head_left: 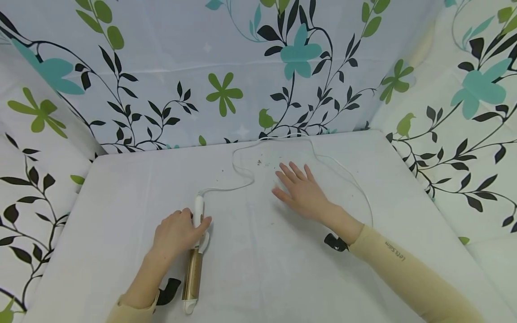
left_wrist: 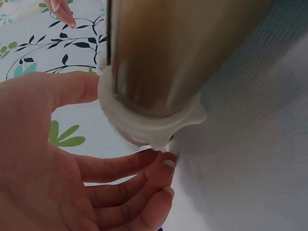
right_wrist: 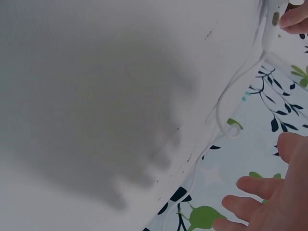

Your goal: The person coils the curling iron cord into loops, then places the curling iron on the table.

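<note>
A curling iron [head_left: 193, 273] with a white handle and a gold barrel lies on the white table, its white tip towards me. My left hand [head_left: 174, 231] grips it by the handle, thumb on one side and curled fingers on the other. In the left wrist view the gold barrel [left_wrist: 163, 53] looms large and blurred, with the left hand [left_wrist: 53, 159] around the white part behind it. My right hand [head_left: 300, 190] hovers over the table with its fingers spread, holding nothing. Its shadow falls on the surface in the right wrist view, where the right hand [right_wrist: 269, 197] shows at the lower right.
A thin white cord [head_left: 242, 172] runs from the handle to the back edge, then curves down the right side towards my right forearm. Small dark specks [head_left: 259, 162] lie near the back of the table [head_left: 133, 193]. Patterned fabric [head_left: 169, 58] hangs behind and at both sides.
</note>
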